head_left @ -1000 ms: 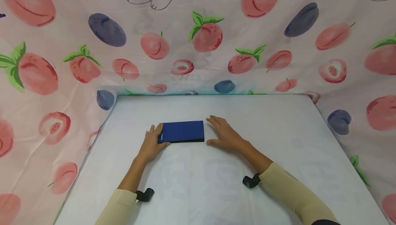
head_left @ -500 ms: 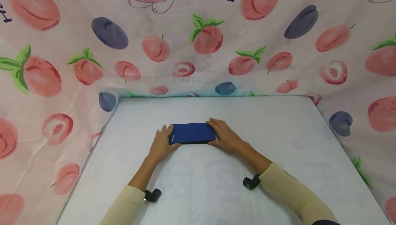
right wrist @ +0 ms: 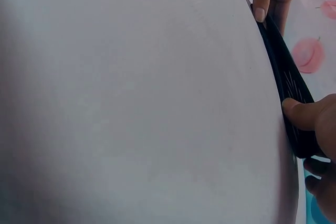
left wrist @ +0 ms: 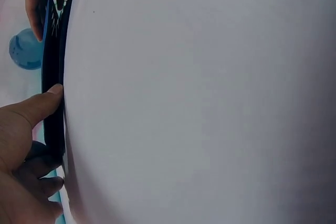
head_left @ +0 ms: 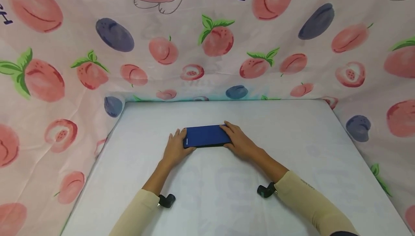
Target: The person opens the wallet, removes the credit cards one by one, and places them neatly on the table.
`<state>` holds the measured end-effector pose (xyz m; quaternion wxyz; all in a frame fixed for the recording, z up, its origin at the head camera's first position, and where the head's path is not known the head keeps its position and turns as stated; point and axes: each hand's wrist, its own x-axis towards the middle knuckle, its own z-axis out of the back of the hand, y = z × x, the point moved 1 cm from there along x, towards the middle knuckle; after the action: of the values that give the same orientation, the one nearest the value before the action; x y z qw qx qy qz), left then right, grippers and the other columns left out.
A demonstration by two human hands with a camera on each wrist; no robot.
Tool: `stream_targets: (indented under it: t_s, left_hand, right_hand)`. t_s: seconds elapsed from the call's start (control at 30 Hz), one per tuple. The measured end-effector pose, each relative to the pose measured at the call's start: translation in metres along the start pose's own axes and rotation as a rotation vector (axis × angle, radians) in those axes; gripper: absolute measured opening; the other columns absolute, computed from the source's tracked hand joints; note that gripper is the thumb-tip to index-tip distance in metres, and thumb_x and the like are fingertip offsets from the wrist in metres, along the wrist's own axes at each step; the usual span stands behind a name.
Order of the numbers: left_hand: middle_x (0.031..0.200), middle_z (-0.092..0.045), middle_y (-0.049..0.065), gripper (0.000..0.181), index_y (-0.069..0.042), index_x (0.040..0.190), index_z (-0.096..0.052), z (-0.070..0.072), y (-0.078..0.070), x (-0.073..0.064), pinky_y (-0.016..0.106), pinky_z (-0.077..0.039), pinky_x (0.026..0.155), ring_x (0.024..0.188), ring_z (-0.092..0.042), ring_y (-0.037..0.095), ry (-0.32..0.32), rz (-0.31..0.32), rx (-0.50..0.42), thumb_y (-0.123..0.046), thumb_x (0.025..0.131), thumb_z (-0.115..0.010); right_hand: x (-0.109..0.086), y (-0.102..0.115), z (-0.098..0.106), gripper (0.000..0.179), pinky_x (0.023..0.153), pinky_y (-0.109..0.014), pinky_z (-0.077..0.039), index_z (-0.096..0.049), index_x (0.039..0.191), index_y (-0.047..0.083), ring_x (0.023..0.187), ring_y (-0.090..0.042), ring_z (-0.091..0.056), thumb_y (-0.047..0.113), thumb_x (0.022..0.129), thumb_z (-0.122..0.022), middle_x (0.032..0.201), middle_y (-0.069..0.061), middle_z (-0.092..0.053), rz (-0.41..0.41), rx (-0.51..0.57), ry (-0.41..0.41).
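A flat, dark-blue rectangular case point(head_left: 207, 136) with small white lettering at its left end lies crosswise near the middle of the white table. My left hand point(head_left: 175, 146) grips its left end, thumb along the near edge and fingers at the far corner. At the opposite end my right hand point(head_left: 240, 141) holds it the same way. In the left wrist view the dark near side of the case point(left wrist: 54, 61) shows, with the left thumb point(left wrist: 46, 104) pressed on it. The right wrist view has the right thumb point(right wrist: 299, 113) against that same side, which bears thin pale marks.
The white-covered table point(head_left: 214, 192) spreads around the hands. A peach-print cloth point(head_left: 207, 66) hangs behind it and along both sides. Black wrist cameras point(head_left: 166, 200) sit at the cuffs of the beige sleeves point(head_left: 139, 210).
The case has slid to the right with my left hand on it. My right hand, apart from the case a second ago, now grips its right end.
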<state>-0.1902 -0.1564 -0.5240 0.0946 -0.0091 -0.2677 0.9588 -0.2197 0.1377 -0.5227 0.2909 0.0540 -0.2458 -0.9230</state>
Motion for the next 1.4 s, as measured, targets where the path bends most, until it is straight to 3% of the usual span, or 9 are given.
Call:
stream_targets:
  t_s: [0.37,0.6,0.87,1.03,1.4]
  left_hand:
    - [0.159,-0.046,0.023,0.089,0.004,0.156,-0.044,-0.003,-0.006,0.011,0.055,-0.012,0.128,0.154,-0.029,0.042,0.001,-0.003,-0.013,-0.033,0.088,-0.088]
    - [0.158,-0.047,0.024,0.089,0.003,0.156,-0.046,-0.002,-0.007,0.011,0.055,-0.017,0.127,0.153,-0.031,0.042,-0.010,0.007,-0.020,-0.034,0.087,-0.089]
    - [0.160,-0.043,0.027,0.089,0.000,0.157,-0.046,0.000,-0.007,0.009,0.061,-0.032,0.120,0.150,-0.035,0.048,0.002,0.043,-0.028,-0.034,0.087,-0.089]
    - [0.161,-0.041,0.025,0.090,-0.001,0.159,-0.044,0.000,-0.007,0.009,0.058,-0.033,0.120,0.152,-0.034,0.043,0.016,0.052,-0.039,-0.036,0.088,-0.088]
    - [0.161,-0.040,0.027,0.093,-0.001,0.160,-0.041,0.001,-0.004,0.009,0.061,-0.037,0.117,0.148,-0.039,0.046,-0.002,0.043,-0.059,-0.033,0.087,-0.089]
  right_hand:
    - [-0.005,-0.010,0.007,0.075,0.123,-0.055,-0.030,-0.027,0.167,0.011,0.157,-0.038,-0.019,0.020,0.105,-0.068,0.174,-0.015,-0.015,-0.025,-0.009,0.003]
    - [-0.002,-0.015,0.011,0.076,0.122,-0.057,-0.031,-0.034,0.166,0.012,0.156,-0.040,-0.022,0.023,0.102,-0.073,0.172,-0.017,-0.023,-0.010,-0.019,-0.001]
    - [0.000,-0.017,0.012,0.069,0.121,-0.058,-0.031,-0.037,0.164,0.011,0.155,-0.042,-0.023,0.027,0.105,-0.069,0.171,-0.018,-0.025,0.007,0.018,-0.011]
    - [0.001,-0.019,0.011,0.065,0.122,-0.058,-0.030,-0.038,0.164,0.011,0.155,-0.041,-0.025,0.030,0.107,-0.064,0.170,-0.017,-0.027,0.007,0.023,-0.024]
    - [0.009,-0.025,0.008,0.056,0.121,-0.056,-0.031,-0.049,0.157,0.011,0.149,-0.040,-0.034,0.036,0.109,-0.060,0.160,-0.017,-0.044,0.018,0.014,-0.079]
